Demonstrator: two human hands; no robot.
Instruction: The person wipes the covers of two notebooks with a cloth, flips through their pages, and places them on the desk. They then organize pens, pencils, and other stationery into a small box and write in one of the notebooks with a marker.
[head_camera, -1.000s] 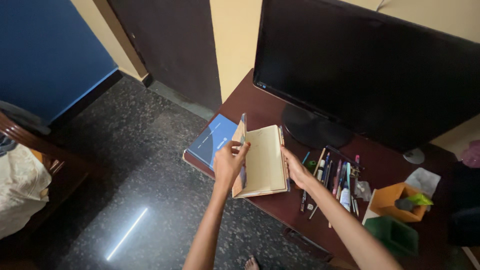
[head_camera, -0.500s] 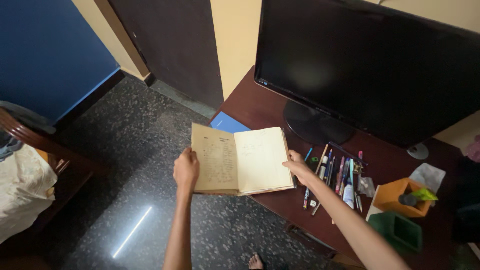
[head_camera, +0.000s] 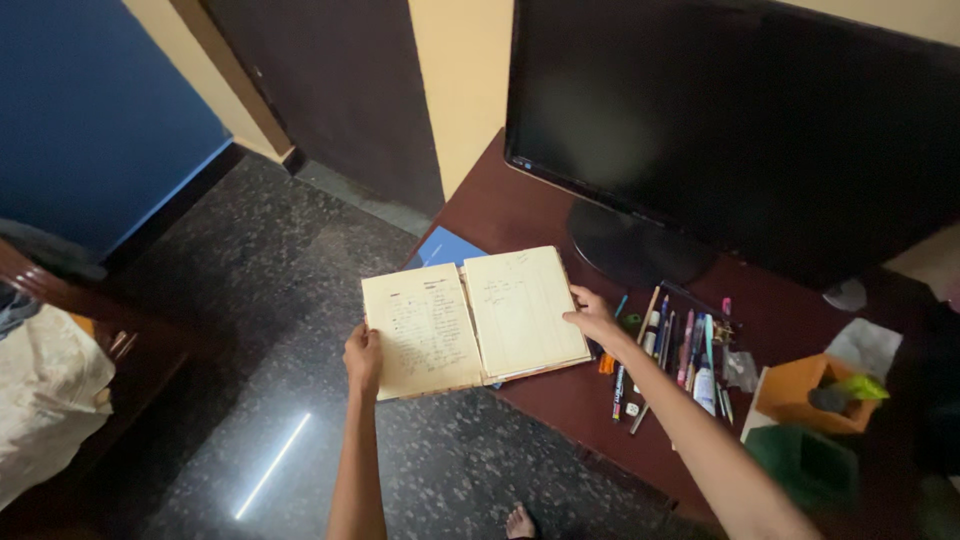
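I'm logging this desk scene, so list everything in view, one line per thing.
notebook: one, yellowed pages, lying open at the desk's left edge
blue book: one, under the notebook
monitor: one, black, at the desk's back
pens and markers: a cluster, mixed colours, right of the notebook
orange box: one, far right
green container: one, near the orange box
desk: one, dark red-brown
floor: dark speckled stone
left hand: holds the left page's edge
right hand: rests on the right page's edge
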